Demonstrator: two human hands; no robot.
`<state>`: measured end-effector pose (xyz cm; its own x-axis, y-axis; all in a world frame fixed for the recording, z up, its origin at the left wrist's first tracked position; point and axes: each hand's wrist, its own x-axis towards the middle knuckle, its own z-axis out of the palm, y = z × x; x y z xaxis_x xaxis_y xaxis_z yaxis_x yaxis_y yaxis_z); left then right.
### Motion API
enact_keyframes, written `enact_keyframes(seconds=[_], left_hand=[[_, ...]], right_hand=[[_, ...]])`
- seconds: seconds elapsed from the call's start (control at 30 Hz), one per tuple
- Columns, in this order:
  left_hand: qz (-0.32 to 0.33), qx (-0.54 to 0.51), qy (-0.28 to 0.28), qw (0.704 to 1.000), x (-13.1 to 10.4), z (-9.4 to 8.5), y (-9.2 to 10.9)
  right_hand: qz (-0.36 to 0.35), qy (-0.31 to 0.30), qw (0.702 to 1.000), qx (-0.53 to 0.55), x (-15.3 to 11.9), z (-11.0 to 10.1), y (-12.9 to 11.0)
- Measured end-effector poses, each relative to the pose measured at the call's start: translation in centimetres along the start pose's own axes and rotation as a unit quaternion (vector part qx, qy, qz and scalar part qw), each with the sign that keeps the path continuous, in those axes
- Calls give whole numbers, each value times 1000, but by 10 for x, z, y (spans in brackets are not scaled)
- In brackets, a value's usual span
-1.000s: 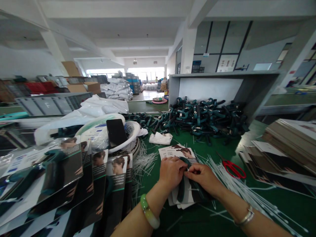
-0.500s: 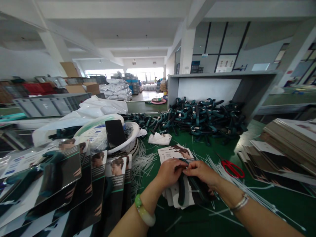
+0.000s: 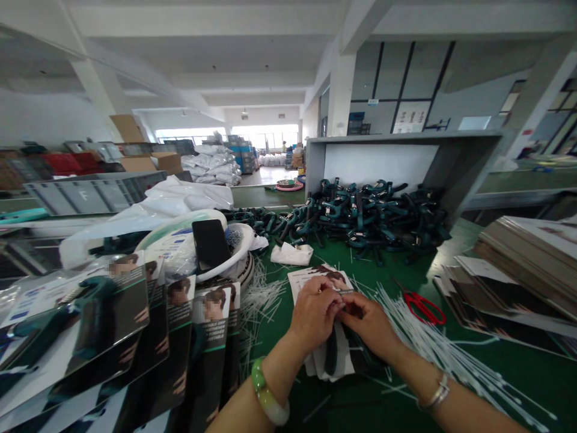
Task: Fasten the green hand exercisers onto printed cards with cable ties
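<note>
A dark green hand grip [image 3: 331, 356] lies on a small stack of printed backing cards [image 3: 301, 278], its two handles pointing toward me. My left hand [image 3: 315, 314] is closed at the grip's top end, thumb and fingers pinched together. What sits between those fingertips is hidden. From the other side, my right hand [image 3: 372, 328] curls its fingers around the top of the same grip, close against the left fingertips. Loose white cable ties [image 3: 433, 355] are spread beside my right wrist, with more cable ties [image 3: 261, 297] left of the cards.
Red-handled scissors [image 3: 424, 308] lie to the right, before stacked cards [image 3: 527, 264]. Behind my hands, many hand grips [image 3: 378, 216] spill from a grey bin [image 3: 473, 168]. Carded grips [image 3: 112, 325] overlap at left, near a phone [image 3: 211, 243] and a white basin [image 3: 246, 240].
My left hand has risen slightly and turned, its fingers now bunched higher over the grip's top. The right fingers have curled in more. The grip and cards stay in place.
</note>
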<state>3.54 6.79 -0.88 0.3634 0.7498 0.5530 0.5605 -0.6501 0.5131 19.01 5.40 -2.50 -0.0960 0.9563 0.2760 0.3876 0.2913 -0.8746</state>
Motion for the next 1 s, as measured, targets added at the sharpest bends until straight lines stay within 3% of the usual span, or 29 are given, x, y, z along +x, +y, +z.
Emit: enact_keyframes(seconds=[0.1,0.2,0.3,0.37,0.47,0.57,0.67,0.83,1.0], left_hand=[[-7,-3,39,999,-1,4,1],[-29,7,80,996,-3,7,6],[-5,20,103,994,-4,7,11],[23,28,102,994,-6,6,14],[11,34,77,996,-12,0,14],[-94,39,18,995,-21,-1,10],[-194,48,-26,979,-28,3,8],[-243,56,-21,968,-31,14,14],[-259,40,-24,965,-28,13,13]], right_hand=[[-86,26,996,-8,-2,0,2],[-134,0,986,-103,0,-2,-2],[-103,-43,954,-279,7,-4,-9],[-87,-57,941,-322,12,-4,-10],[-142,-58,962,-228,17,-5,-3],[-156,-12,981,-117,18,-4,5],[-149,15,982,-118,14,-6,3],[-249,-75,922,-287,-9,-12,-8],[-245,-136,872,-401,-23,-12,-12]])
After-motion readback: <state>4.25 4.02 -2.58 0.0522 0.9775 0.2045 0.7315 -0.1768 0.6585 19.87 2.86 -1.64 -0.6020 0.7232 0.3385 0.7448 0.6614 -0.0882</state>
